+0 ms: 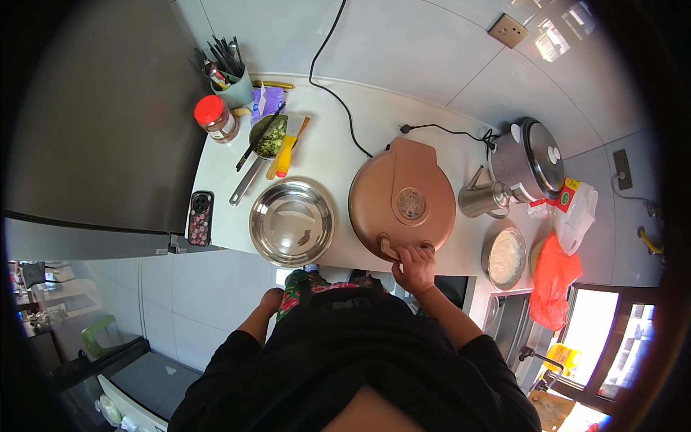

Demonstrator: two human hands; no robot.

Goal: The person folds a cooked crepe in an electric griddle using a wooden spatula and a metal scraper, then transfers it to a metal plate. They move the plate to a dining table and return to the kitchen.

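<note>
My right hand is closed around the front handle of a round copper-coloured electric griddle, whose lid looks shut. My left hand hangs low beside my body, off the counter; its fingers are mostly hidden. Left of the griddle stands a shiny steel basin with nothing visible in it. Behind the basin, a small pan holds chopped greens, with dark chopsticks across it. A scraper with a yellow handle leans at the pan's right side.
On the left are a phone, a red-lidded jar and a utensil holder. To the right stand a steel pot, a rice cooker, a bowl of white stuff and a red bag. A black cord runs behind the griddle.
</note>
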